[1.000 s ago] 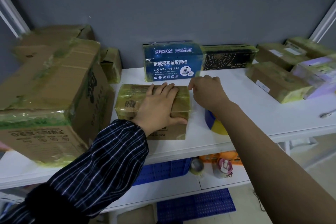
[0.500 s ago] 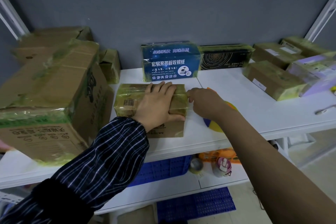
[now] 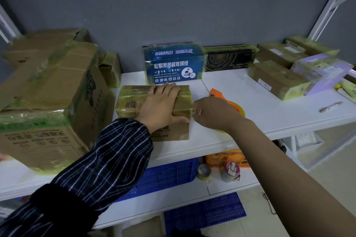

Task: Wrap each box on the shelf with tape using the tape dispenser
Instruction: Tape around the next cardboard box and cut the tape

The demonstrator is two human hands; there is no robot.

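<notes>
The left arm, entering from 7 o'clock, wears a dark navy sleeve [image 3: 107, 163] crossed by thin pale stripes in a check pattern. It gathers into a snug cuff [image 3: 142, 127] just behind the left hand [image 3: 161, 106], and a plain black band [image 3: 44, 198] circles it higher up. The right forearm [image 3: 279, 169], from 5 o'clock, is bare down to the right hand [image 3: 212, 113].

On the shelf [image 3: 250, 100] a small box [image 3: 133, 100] sits mid-front, the left hand [image 3: 161, 106] flat on top and the right hand [image 3: 212, 115] at its right edge — the tape dispenser [image 3: 217, 94] just behind that hand. A large carton [image 3: 48, 98] stands left, a rear box [image 3: 173, 63] behind, more boxes [image 3: 277, 79] far right.
</notes>
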